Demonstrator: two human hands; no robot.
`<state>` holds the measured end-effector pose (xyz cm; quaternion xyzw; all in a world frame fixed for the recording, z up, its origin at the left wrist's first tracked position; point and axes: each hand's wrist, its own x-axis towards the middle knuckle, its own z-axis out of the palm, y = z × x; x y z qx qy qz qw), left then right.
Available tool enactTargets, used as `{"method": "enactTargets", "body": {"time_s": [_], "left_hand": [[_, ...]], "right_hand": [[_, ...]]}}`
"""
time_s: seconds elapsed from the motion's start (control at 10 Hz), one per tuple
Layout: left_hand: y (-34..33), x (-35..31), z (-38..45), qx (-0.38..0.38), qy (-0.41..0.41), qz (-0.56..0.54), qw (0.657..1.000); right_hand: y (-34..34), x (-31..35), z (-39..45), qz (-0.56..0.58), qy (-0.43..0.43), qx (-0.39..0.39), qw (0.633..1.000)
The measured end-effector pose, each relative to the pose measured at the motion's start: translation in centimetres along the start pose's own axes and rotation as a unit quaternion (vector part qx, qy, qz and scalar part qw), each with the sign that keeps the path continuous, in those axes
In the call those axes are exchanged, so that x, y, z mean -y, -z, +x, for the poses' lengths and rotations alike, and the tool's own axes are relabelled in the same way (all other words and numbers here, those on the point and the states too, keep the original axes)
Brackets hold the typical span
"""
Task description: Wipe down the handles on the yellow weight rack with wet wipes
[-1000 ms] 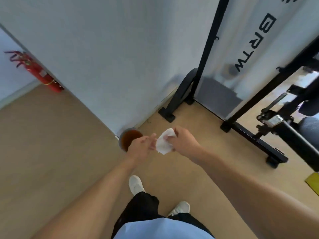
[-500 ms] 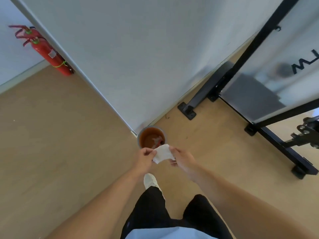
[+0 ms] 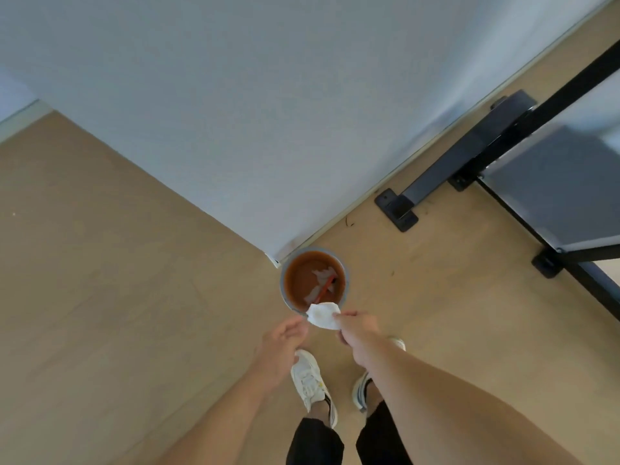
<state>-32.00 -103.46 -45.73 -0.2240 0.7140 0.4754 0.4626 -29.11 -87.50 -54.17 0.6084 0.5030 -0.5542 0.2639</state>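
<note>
Right hand (image 3: 357, 328) pinching crumpled wipe (image 3: 322, 316) over bin (image 3: 346, 283) near rim; left hand (image 3: 281, 344) loosely open, fingertips beside wipe, contact unclear. Bin contents indistinct. Black frame (image 3: 476, 152) cut off right.

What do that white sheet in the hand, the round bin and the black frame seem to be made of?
The wipe looks like soft, thin non-woven cloth or paper: it crumples limply where the right hand pinches it. The bin seems plastic or metal, with a grey rim and an orange-brown liner; which, I cannot tell. The frame looks like painted steel tube: square, matte black, with bolted foot plates.
</note>
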Motion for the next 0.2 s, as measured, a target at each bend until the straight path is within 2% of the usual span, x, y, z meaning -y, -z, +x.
{"method": "enactTargets", "body": {"time_s": [0.1,0.2], "left_hand": [[0.1,1.7,2.3,-0.029,0.013,-0.025,0.999],[0.3,2.5,3.7,-0.051,0.016,-0.043,0.998]], "right_hand": [[-2.1,-0.2,3.7,0.077,-0.035,0.001,0.996],[-4.0,0.2,6.2,0.101,-0.042,0.042,0.993]]}}
